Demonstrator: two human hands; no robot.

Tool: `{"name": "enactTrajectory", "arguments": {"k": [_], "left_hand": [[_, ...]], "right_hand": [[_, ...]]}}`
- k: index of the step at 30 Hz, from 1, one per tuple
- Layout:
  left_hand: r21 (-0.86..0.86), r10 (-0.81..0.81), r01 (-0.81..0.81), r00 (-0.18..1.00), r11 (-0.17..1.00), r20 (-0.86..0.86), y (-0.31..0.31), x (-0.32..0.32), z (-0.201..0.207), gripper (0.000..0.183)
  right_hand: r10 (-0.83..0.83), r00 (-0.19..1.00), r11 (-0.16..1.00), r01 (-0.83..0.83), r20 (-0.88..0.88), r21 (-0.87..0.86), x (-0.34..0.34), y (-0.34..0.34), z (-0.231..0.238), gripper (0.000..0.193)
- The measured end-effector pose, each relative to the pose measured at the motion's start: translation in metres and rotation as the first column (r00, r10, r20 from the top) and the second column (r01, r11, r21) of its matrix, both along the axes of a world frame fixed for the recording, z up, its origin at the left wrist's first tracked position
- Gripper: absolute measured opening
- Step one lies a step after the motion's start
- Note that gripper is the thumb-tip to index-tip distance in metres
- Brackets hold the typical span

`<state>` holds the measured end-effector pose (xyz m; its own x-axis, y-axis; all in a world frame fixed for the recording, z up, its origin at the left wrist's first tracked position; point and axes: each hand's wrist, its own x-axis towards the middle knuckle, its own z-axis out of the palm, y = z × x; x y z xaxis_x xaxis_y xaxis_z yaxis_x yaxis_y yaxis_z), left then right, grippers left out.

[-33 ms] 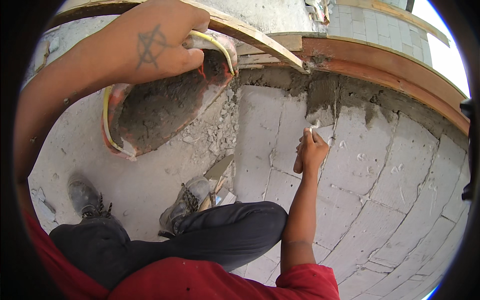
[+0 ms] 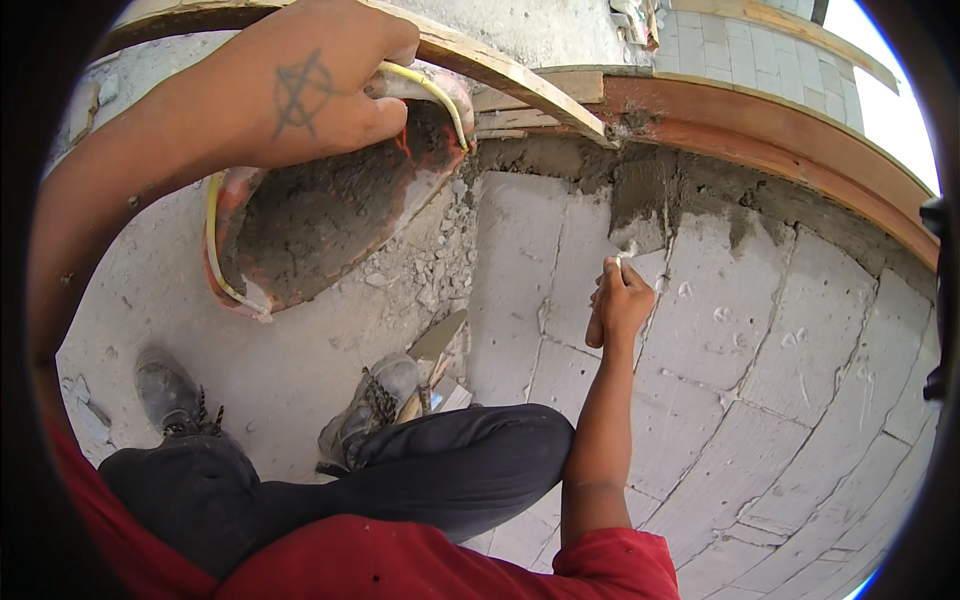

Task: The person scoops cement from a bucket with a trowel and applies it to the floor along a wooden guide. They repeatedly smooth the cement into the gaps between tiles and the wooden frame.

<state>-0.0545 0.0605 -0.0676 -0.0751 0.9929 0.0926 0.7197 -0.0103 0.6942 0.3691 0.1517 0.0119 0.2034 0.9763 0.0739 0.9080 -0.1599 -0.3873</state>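
Evidently little has changed: our right hand [image 2: 625, 297], fingers wrapped round the trowel [image 2: 596, 326] at the far mortar [image 2: 640, 188], has edged left while our left hand [image 2: 325, 95] grips the tub [image 2: 425, 188], so troweling seems ongoing.

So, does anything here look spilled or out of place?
Two messy spots. Loose grey rubble lies like stray debris on the dusty grey floor beside the red, yellow-edged tub. And a dark mortar smear runs onto the pale grey rectangular blocks, above and right of the person's right hand, marking an otherwise light surface.
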Motion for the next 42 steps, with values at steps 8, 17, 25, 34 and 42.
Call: {"name": "enactTrajectory", "arguments": {"k": [8,17,25,34,42], "left_hand": [[0.027,-0.043,0.043,0.999,0.999,0.01,0.002,-0.003,-0.002,0.036],[0.012,-0.039,0.039,0.998,0.999,0.038,0.001,-0.003,0.0,0.034],[0.03,-0.054,0.053,0.998,0.998,0.03,0.0,-0.005,0.004,0.033],[-0.019,-0.076,0.077,0.996,0.997,0.051,0.0,-0.007,0.004,0.033],[-0.126,-0.085,0.091,0.995,0.988,0.049,0.004,-0.007,0.006,0.036]], "right_hand": [[0.071,0.944,0.983,-0.121,0.322,0.139,-0.007,-0.002,0.015,0.028],[0.079,0.984,0.993,-0.092,0.16,0.079,-0.015,-0.001,0.001,0.028],[-0.004,0.999,1.0,0.003,0.043,0.022,-0.013,0.012,0.01,0.029],[-0.038,0.999,0.964,0.036,0.001,0.263,-0.014,0.006,0.046,0.029],[0.063,0.993,0.887,-0.1,0.097,0.451,-0.002,-0.005,0.07,0.029]]}}
